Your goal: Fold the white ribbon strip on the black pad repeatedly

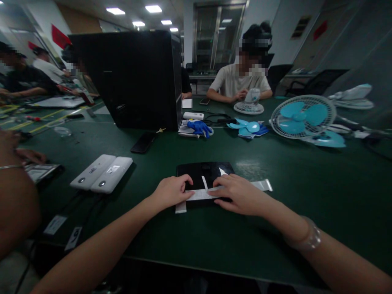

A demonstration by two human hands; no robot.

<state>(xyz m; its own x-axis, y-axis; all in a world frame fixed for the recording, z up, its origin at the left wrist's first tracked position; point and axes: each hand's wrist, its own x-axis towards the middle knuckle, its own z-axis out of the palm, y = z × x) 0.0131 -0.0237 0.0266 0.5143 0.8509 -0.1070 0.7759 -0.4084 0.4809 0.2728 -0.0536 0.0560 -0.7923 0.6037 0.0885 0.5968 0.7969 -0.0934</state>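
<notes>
A flat black device (206, 170) lies on the green table (196, 228) just in front of me, with a white strip (198, 194) laid across its near edge. My left hand (172, 192) rests on the left end of the strip, its fingers curled and pressing down. My right hand (238, 193) lies over the strip's right part, with the fingers bent onto the device. A clear film piece (262, 185) sticks out to the right of that hand. A small white tab (204, 182) stands between my hands.
Two white power banks (101, 173) lie to the left, a black phone (143, 142) and a tall black case (137, 79) behind. Blue gloves (199, 127), fan blades (248, 128) and a white fan (303, 116) sit at the back. A co-worker's arm (15, 196) is at my left; other people sit around.
</notes>
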